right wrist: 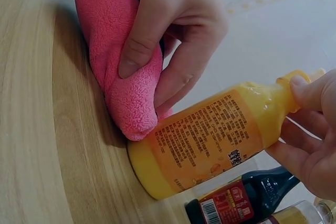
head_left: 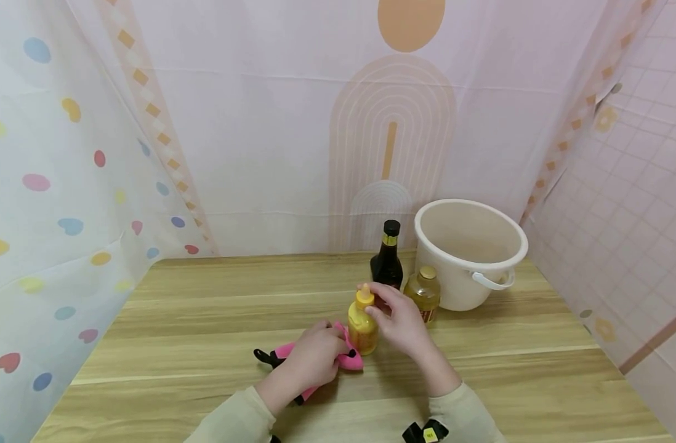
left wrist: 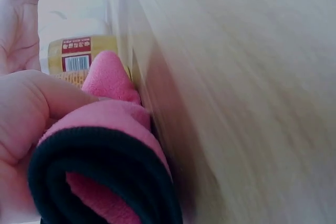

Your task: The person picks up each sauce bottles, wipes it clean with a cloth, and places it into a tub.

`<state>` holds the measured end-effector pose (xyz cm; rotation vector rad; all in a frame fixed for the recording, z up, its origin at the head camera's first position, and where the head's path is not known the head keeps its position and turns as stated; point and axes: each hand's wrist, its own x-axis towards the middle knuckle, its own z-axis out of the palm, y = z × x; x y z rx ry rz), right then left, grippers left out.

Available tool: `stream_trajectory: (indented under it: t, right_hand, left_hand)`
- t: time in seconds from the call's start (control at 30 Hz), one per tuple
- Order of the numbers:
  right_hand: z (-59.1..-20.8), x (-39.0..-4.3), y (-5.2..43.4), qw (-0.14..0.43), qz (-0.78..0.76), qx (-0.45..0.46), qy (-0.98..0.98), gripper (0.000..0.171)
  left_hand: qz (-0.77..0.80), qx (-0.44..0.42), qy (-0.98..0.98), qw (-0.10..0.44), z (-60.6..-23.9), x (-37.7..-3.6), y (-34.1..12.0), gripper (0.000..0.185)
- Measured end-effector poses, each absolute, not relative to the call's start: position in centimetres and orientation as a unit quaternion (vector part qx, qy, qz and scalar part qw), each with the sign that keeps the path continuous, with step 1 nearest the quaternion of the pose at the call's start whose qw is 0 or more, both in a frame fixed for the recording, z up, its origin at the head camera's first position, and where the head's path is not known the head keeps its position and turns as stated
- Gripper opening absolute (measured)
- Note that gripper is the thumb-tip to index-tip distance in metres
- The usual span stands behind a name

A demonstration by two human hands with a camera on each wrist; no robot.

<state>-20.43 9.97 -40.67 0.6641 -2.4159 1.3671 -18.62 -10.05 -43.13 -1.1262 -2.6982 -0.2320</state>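
Observation:
A yellow squeeze bottle with a printed label and pointed nozzle cap stands upright on the wooden table. Fingers and thumb of my right hand hold it around the neck, just below the nozzle. My left hand grips a bunched pink cloth with black edging. In the right wrist view the cloth touches the lower side of the bottle, close to the tabletop. A black hanging loop of the cloth sticks out to the left of my left hand.
Behind the yellow bottle stands a dark sauce bottle with a black cap. To its right is a clear bottle of amber liquid. A white bucket with a handle sits at the back right, near the curtain.

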Motion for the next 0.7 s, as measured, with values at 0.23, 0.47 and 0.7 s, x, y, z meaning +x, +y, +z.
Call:
stream_trajectory:
  t: [0.23, 0.47, 0.7]
  right_hand:
    - [-40.6, -20.4, 10.0, 0.142, 0.480, 0.229, -0.835, 0.040]
    - [-40.6, -20.3, 9.9, 0.136, 0.482, 0.223, -0.836, 0.038]
    - [-40.7, -20.4, 10.0, 0.140, 0.483, 0.229, -0.833, 0.038]
  left_hand:
    - [-0.069, -0.393, -0.912, 0.092, -43.0, -18.6, -10.1, 0.023]
    - [-0.146, -0.416, -0.894, 0.085, -42.9, -18.5, -11.2, 0.022]
    - [-0.220, -0.374, -0.883, 0.179, -40.3, -18.4, -12.3, 0.027]
